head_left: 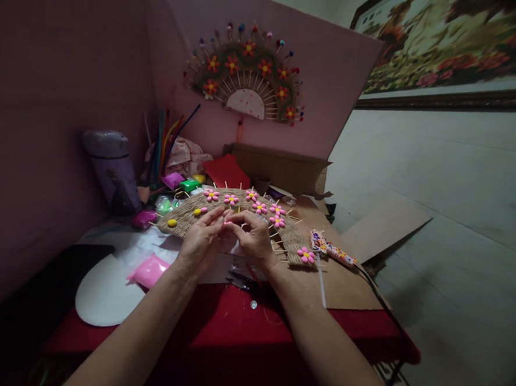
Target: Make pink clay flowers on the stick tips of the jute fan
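Observation:
A small piece of pink clay is pinched between the fingers of my left hand and my right hand, which meet in front of my body. Behind them lies a fan-shaped piece wrapped in brown twine, with short sticks poking out along its edges. Pink clay flowers with yellow centres, such as one flower at its right end, sit on the twine. Toward the left, a yellow clay oval stands alone, and another yellow centre has a single pink petal beside it. My fingers partly hide the fan's inner edge.
An open pink clay packet and a white semicircle lie at left. Dark scissors rest near the front. A patterned glue gun with a cord lies on cardboard at right. A purple tumbler stands back left; a finished fan hangs behind.

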The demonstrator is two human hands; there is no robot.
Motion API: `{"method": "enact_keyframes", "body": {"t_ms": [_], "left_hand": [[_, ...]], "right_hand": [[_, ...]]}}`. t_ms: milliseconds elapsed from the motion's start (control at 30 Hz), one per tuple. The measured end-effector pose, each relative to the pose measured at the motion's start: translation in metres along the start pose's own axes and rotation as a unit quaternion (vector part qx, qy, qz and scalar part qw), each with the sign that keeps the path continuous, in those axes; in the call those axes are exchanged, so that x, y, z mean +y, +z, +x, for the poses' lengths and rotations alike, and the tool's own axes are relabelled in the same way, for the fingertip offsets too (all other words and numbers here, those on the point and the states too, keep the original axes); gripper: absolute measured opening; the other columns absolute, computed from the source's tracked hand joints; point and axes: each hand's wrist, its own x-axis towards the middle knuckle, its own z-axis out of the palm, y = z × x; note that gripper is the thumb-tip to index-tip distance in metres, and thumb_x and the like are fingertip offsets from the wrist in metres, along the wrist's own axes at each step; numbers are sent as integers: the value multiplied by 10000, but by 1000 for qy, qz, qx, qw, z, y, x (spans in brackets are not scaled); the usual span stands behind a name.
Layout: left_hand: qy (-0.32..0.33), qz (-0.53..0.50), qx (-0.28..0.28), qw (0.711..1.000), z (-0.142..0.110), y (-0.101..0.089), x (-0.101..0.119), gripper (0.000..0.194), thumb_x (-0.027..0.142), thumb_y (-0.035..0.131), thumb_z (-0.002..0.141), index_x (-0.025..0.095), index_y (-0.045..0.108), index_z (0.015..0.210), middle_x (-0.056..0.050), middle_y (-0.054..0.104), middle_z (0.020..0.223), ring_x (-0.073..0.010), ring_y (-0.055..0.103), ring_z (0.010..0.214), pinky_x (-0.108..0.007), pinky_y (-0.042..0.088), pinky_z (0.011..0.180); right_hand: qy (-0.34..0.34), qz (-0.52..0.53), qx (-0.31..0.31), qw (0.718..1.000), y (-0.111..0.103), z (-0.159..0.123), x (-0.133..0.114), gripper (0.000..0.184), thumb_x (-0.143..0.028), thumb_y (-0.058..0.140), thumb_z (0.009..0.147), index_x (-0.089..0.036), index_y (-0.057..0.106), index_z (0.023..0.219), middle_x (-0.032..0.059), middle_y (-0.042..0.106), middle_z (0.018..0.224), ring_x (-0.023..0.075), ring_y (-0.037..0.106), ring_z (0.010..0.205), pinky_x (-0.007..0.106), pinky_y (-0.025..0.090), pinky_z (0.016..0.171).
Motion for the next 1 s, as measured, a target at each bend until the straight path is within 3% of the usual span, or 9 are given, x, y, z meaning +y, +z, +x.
{"method": "enact_keyframes", "body": {"t_ms": [233, 400, 600, 867, 1000], "left_hand": [[14, 122, 27, 992, -1, -3, -1, 177, 171, 713, 628, 89, 644, 769, -16, 607, 632, -75, 543, 521, -178, 437, 482], [42, 143, 24, 989, 0, -4, -3, 309, 228, 789, 495, 90, 642, 728, -8, 614, 604, -72, 534, 515, -173, 414, 482], [71, 161, 19, 984, 1, -6, -4, 344, 273, 793, 493, 108, 635, 749, -11, 630, 621, -102, 564, 543, -203, 428, 496], [87, 156, 12, 984, 3, -7, -5, 324, 246, 793, 486, 97, 658, 740, -23, 638, 630, -97, 566, 559, -218, 436, 559], [87, 135, 31, 987, 2, -4, -4, 308, 207, 788, 468, 99, 646, 719, -2, 613, 585, -84, 547, 523, -210, 430, 543]], "right_hand": [[-9, -27, 10, 1000, -1, 0, 2, 99, -235, 586, 809, -196, 676, 817, 23, 640, 770, 139, 570, 727, 257, 440, 636], [20, 0, 36, 999, 1, 0, 5, 125, -270, 597, 799, -189, 637, 886, 22, 640, 789, 132, 578, 683, 248, 450, 593], [23, -20, 15, 999, 0, 0, 9, 101, -276, 605, 799, -189, 648, 829, 25, 643, 771, 145, 586, 716, 268, 461, 639], [72, 76, -2, 995, 0, 0, 5, 100, -277, 627, 766, -179, 642, 779, 4, 636, 728, 121, 587, 664, 253, 463, 626], [172, 195, -20, 965, 0, 2, 4, 140, -302, 675, 702, -171, 627, 707, -32, 584, 605, 76, 487, 491, 218, 393, 482]]}}
